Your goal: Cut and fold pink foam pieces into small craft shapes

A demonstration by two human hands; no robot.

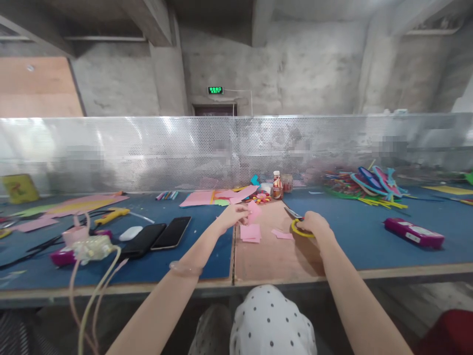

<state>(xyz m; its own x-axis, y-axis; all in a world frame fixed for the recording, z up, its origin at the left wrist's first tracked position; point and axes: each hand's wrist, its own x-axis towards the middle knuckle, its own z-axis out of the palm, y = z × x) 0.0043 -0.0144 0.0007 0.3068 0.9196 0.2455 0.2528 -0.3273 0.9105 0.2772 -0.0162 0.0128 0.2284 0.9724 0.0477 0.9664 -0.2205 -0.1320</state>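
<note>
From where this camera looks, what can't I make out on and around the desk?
All in the head view:
- Right hand: its back hides part of the yellow-handled scissors.
- Left hand: too small to tell whether it pinches or only touches the pink paper.
- Bottle: label print too small.
- Red object: cut off by the right and bottom edges.
</note>
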